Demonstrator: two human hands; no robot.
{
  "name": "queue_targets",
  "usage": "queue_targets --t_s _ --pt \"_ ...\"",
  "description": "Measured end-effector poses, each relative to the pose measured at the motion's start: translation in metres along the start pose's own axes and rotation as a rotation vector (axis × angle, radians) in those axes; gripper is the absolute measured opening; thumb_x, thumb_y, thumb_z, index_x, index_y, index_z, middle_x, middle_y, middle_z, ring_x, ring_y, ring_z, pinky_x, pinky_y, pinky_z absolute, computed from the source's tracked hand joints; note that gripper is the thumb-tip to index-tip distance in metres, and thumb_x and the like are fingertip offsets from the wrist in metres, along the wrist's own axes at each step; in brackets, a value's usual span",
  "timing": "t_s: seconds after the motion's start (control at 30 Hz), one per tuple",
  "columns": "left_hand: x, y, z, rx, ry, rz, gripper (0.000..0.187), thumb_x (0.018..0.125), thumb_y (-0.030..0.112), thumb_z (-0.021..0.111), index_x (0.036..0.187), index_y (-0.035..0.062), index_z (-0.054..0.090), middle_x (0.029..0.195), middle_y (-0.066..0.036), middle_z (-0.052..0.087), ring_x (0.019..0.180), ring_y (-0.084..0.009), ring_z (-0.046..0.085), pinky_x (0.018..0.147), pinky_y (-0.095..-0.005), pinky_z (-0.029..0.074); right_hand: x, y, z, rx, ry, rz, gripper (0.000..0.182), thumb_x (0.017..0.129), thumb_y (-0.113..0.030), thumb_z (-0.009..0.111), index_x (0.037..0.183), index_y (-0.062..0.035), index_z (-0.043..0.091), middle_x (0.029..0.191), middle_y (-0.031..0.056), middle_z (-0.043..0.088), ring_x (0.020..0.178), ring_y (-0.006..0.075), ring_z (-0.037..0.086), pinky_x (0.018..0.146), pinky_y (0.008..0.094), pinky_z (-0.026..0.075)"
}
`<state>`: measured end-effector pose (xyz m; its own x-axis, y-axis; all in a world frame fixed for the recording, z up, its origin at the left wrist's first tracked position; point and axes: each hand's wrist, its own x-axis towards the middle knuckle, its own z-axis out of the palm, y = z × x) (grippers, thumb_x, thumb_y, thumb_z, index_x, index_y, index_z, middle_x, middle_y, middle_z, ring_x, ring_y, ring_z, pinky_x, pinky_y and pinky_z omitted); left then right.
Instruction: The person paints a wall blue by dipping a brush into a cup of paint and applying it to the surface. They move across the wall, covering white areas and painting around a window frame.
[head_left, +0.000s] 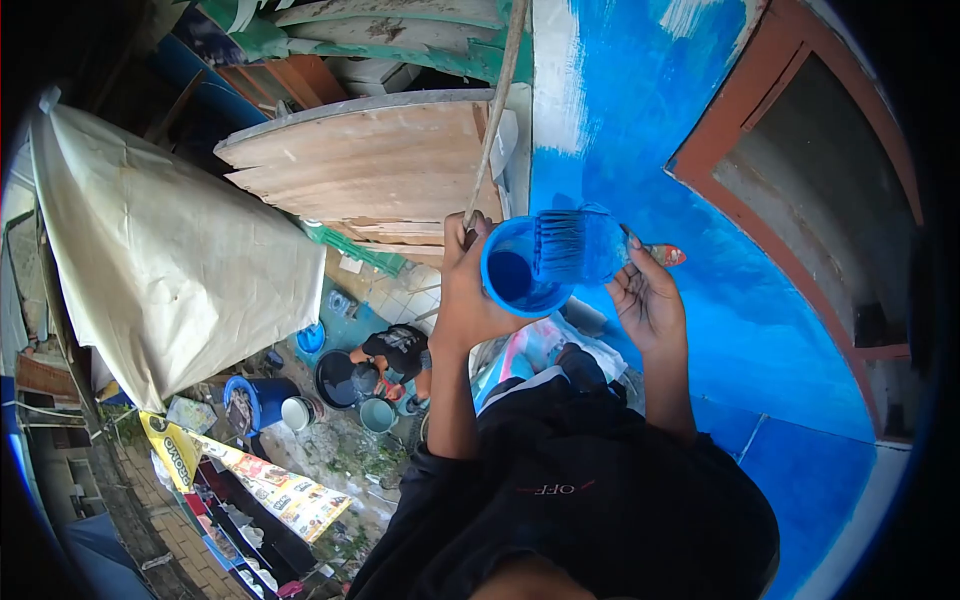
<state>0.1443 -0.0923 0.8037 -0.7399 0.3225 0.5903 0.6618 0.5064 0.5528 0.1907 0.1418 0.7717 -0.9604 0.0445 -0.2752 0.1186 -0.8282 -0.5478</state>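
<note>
My left hand (465,285) is closed round a small blue paint pot (495,262), tilted so that dark blue paint shows inside. A thin wooden pole (497,125) runs up from the fingers of that hand, overlapping them in this view. My right hand (652,298) pinches the handle of a wide paintbrush (607,250), its tip red. The blue-coated bristles lie over the pot's rim, pointing left. Just behind the brush stands a wall (730,290) coated in uneven blue, with white patches near the top.
A brown-framed window (725,160) is set in the wall at right. Wooden boards (370,165) and a pale tarp (180,250) are at left. Far below, a person (398,355) crouches among a blue barrel (262,400), a black basin (338,378) and buckets. A promo banner (270,480) hangs lower left.
</note>
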Motion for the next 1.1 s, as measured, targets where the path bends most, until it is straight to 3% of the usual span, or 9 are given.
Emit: queue_targets --t_s 0.17,0.23,0.47,0.53,0.67,0.77,0.87,0.93,1.1 --pt "0.002 0.001 -0.004 -0.032 -0.015 -0.068 0.070 0.051 0.034 0.093 0.111 0.0057 0.071 0.096 -0.013 0.056 0.098 -0.0313 0.046 0.083 -0.0416 0.046 -0.002 -0.005 0.014 0.004 -0.032 -0.039 0.021 0.097 -0.011 0.064 0.117 -0.0035 0.065 0.105 0.0081 0.071 0.097 0.0181 0.071 0.085 0.0342 0.062" --pt "0.001 -0.002 -0.003 -0.100 0.024 -0.063 0.066 0.052 0.037 0.093 0.106 0.0071 0.070 0.094 -0.010 0.057 0.093 -0.0297 0.041 0.085 -0.0432 0.040 -0.003 -0.009 0.019 0.002 -0.020 -0.075 0.024 0.097 -0.011 0.065 0.119 -0.0024 0.064 0.105 0.0081 0.071 0.095 0.0182 0.072 0.083 0.0337 0.062" --pt "0.000 -0.008 -0.007 -0.124 0.028 -0.053 0.061 0.053 0.038 0.093 0.101 0.0073 0.070 0.096 -0.011 0.059 0.096 -0.0307 0.046 0.085 -0.0426 0.042 -0.003 -0.025 0.016 -0.011 -0.104 -0.154 0.024 0.096 -0.012 0.066 0.119 -0.0028 0.065 0.099 0.0055 0.070 0.084 0.0146 0.072 0.076 0.0312 0.064" --pt "0.001 -0.007 -0.011 -0.116 -0.003 -0.087 0.059 0.054 0.038 0.093 0.099 0.0076 0.070 0.097 -0.011 0.061 0.096 -0.0311 0.047 0.085 -0.0426 0.043 -0.002 -0.029 0.029 0.027 0.076 -0.215 0.020 0.096 -0.012 0.067 0.114 -0.0035 0.066 0.090 0.0032 0.068 0.079 0.0124 0.071 0.074 0.0319 0.065" --pt "0.005 -0.010 -0.019 -0.110 0.021 -0.067 0.064 0.051 0.030 0.094 0.105 0.0050 0.070 0.089 -0.010 0.056 0.093 -0.0284 0.048 0.082 -0.0397 0.046 0.014 -0.055 0.011 0.043 0.014 -0.285 0.015 0.096 -0.012 0.068 0.109 -0.0049 0.067 0.083 0.0016 0.065 0.077 0.0115 0.070 0.076 0.0337 0.064" --pt "0.006 -0.009 -0.023 -0.129 0.085 -0.057 0.059 0.053 0.029 0.094 0.102 0.0051 0.070 0.087 -0.009 0.057 0.090 -0.0286 0.049 0.079 -0.0404 0.047 0.026 -0.087 0.025 0.034 0.068 -0.468 0.013 0.095 -0.012 0.069 0.106 -0.0066 0.066 0.079 0.0003 0.064 0.075 0.0110 0.068 0.078 0.0354 0.064" --pt "0.005 -0.008 -0.025 -0.175 0.126 -0.071 0.057 0.053 0.028 0.094 0.100 0.0049 0.070 0.089 -0.009 0.059 0.089 -0.0287 0.050 0.079 -0.0404 0.048 0.040 -0.130 0.050 -0.072 -0.138 -0.605 0.021 0.094 -0.011 0.071 0.112 -0.0039 0.065 0.084 0.0012 0.066 0.076 0.0111 0.068 0.079 0.0341 0.063" --pt "0.004 -0.009 -0.026 -0.191 0.126 -0.092 0.057 0.053 0.029 0.094 0.100 0.0050 0.070 0.089 -0.010 0.060 0.090 -0.0286 0.050 0.079 -0.0400 0.048 0.042 -0.158 0.087 -0.103 0.031 -0.751 0.033 0.093 -0.011 0.072 0.122 0.0006 0.062 0.095 0.0046 0.070 0.080 0.0132 0.068 0.081 0.0346 0.062" --pt "0.002 -0.009 -0.027 -0.171 0.124 -0.090 0.059 0.052 0.030 0.095 0.100 0.0051 0.070 0.090 -0.010 0.058 0.089 -0.0285 0.051 0.078 -0.0398 0.048 0.039 -0.201 0.143 -0.542 0.048 -1.104 0.040 0.092 -0.011 0.074 0.126 0.0062 0.061 0.111 0.0105 0.070 0.095 0.0162 0.069 0.086 0.0331 0.060"
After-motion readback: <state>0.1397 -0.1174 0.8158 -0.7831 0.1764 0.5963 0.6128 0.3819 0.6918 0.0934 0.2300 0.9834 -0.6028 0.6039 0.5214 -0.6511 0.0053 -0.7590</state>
